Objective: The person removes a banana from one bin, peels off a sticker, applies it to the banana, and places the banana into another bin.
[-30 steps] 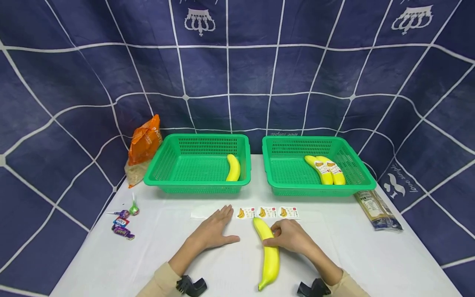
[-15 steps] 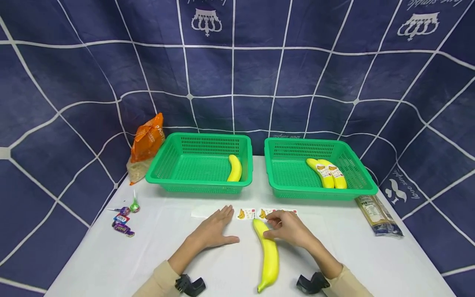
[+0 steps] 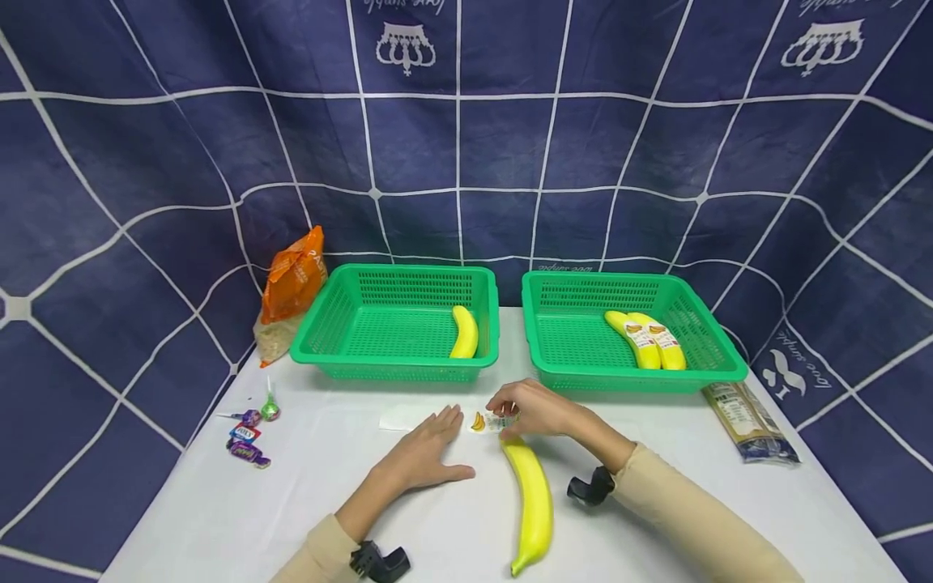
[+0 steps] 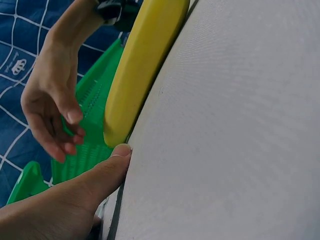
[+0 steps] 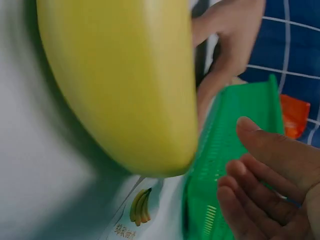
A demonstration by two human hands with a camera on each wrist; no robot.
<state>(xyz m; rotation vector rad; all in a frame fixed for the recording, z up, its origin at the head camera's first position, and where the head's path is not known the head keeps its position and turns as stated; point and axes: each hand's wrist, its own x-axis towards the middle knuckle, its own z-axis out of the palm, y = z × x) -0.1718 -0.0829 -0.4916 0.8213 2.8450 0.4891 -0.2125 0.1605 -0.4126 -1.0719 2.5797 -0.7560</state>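
A long yellow banana (image 3: 532,502) lies on the white table, its tip pointing at a strip of banana stickers (image 3: 481,422). My right hand (image 3: 510,407) reaches over that tip and its curled fingers pinch a sticker on the strip. My left hand (image 3: 437,445) lies flat on the table just left of the banana, fingers on the strip's white backing paper (image 3: 404,417). The left wrist view shows the banana (image 4: 145,65), my left thumb (image 4: 102,172) by its tip and the right hand (image 4: 50,105) curled above. In the right wrist view the banana (image 5: 120,85) looms over a sticker (image 5: 137,207).
Two green baskets stand behind: the left basket (image 3: 342,324) holds one bare banana (image 3: 464,332), the right basket (image 3: 568,332) two labelled bananas (image 3: 649,340). An orange bag (image 3: 293,283) and candies (image 3: 248,437) sit at the left, a dark packet (image 3: 751,421) at the right.
My right hand let go of the banana and moved forward and left onto the sticker strip. The left hand and the banana stayed put.
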